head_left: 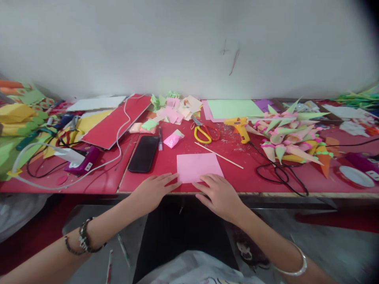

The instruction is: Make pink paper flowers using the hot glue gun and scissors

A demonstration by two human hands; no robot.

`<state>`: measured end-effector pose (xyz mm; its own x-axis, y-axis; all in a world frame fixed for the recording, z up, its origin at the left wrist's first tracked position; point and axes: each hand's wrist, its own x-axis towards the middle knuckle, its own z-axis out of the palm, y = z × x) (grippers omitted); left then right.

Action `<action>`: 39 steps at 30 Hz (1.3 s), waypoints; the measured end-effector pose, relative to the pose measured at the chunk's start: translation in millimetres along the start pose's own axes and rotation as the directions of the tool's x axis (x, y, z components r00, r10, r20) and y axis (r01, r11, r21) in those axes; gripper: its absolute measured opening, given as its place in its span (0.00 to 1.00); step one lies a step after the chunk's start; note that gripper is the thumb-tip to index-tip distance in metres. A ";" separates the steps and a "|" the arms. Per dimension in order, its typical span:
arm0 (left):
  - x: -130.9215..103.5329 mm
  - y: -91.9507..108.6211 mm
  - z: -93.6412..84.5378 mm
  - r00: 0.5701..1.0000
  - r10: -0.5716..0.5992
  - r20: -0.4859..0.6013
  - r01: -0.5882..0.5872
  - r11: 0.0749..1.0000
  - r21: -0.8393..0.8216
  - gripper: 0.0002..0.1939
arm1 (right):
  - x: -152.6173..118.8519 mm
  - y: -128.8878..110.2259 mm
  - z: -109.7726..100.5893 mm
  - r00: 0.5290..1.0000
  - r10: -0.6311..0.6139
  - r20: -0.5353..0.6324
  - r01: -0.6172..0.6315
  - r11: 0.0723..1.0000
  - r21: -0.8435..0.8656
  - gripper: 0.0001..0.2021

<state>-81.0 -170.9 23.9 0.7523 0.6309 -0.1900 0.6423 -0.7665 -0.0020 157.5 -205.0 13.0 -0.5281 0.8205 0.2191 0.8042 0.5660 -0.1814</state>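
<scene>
A pink sheet of paper (197, 165) lies flat near the front edge of the red table. My left hand (154, 191) rests at its lower left corner, fingers stretched out and fingertips at the paper's edge. Across from it, my right hand (219, 195) lies on the lower right part of the sheet with its fingers spread. Neither hand grips anything. Just behind the paper's right side is a thin wooden stick (219, 155). A black phone (143, 154) lies to the left of the sheet.
Behind the paper are yellow-handled scissors (203, 132), a small pink packet (173, 139) and paper scraps (177, 110). A yellow glue gun (239, 128) and a heap of paper cones (290, 136) lie right. At left, a white cable (118, 134) crosses a red board (118, 122) near a purple power strip (84, 161).
</scene>
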 end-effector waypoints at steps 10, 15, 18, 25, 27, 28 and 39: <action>-3.3 -2.4 -4.1 0.999 -0.023 0.037 0.025 0.999 -0.041 0.31 | -25.6 30.3 -14.0 0.982 0.189 -0.014 -0.189 0.981 -0.038 0.15; -4.5 -2.2 -7.8 0.999 0.008 0.043 -0.007 1.000 -0.025 0.31 | -41.9 48.1 -18.4 0.966 0.256 -0.044 -0.258 0.964 -0.063 0.14; -6.7 -3.2 -10.5 0.999 0.032 0.042 -0.030 0.999 -0.038 0.31 | -48.9 59.8 -22.3 0.951 0.306 -0.039 -0.308 0.950 -0.053 0.15; 7.8 0.6 -12.5 0.989 0.005 -0.147 -0.027 0.989 -0.145 0.18 | -24.0 58.0 -11.1 0.971 0.225 -0.084 -0.215 0.971 0.107 0.18; 15.4 3.1 -12.5 0.983 -0.055 -0.174 0.020 0.980 -0.199 0.15 | -9.2 53.0 -2.5 0.987 0.161 -0.026 -0.155 0.975 0.157 0.25; 18.2 3.7 -12.5 0.975 -0.101 -0.196 0.051 0.968 -0.248 0.14 | -2.4 51.3 1.0 0.991 0.133 -0.009 -0.130 0.978 0.165 0.27; 20.8 1.8 2.4 0.760 -0.522 -0.388 0.153 0.723 -0.674 0.20 | 12.8 48.2 -5.0 0.937 0.192 -0.290 -0.142 0.972 0.185 0.13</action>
<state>-64.6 -159.4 17.6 0.2930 0.9262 0.2373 0.6780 -0.3763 0.6314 190.9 -167.7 11.8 -0.2610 0.8546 0.4488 0.8067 0.4485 -0.3848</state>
